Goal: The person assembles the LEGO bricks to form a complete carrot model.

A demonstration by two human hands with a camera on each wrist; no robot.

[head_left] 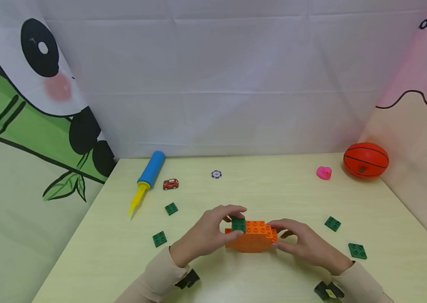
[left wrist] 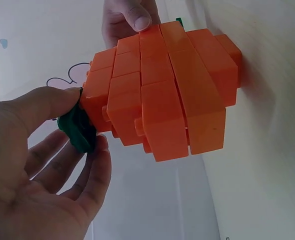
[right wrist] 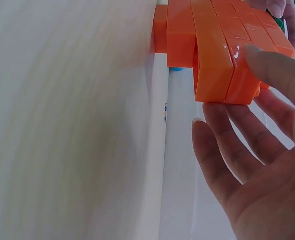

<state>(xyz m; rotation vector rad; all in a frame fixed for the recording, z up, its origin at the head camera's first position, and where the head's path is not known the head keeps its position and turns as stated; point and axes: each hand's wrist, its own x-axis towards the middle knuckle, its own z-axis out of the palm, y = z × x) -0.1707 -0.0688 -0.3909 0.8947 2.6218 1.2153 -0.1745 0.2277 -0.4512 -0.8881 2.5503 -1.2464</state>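
Observation:
An orange build of stacked toy bricks [head_left: 251, 241] stands on the table in front of the person, stepped and wider in its middle layers. At the upper left of the build sits a green studded brick [head_left: 238, 224], pinched between the thumb and fingers of the left hand [head_left: 210, 232]. The left wrist view shows the green brick [left wrist: 78, 126] against the studded top of the orange bricks. On the other end, the right hand [head_left: 305, 245] grips the build, thumb on the near face [right wrist: 240, 55] and fingertips on the far side.
Loose green bricks lie left [head_left: 159, 238] and right [head_left: 357, 251] of the hands. Farther back are a blue and yellow pump [head_left: 151, 170], a red toy car [head_left: 170, 184], a poker chip [head_left: 216, 174], a pink duck [head_left: 324, 172] and an orange ball [head_left: 366, 160] by the wall.

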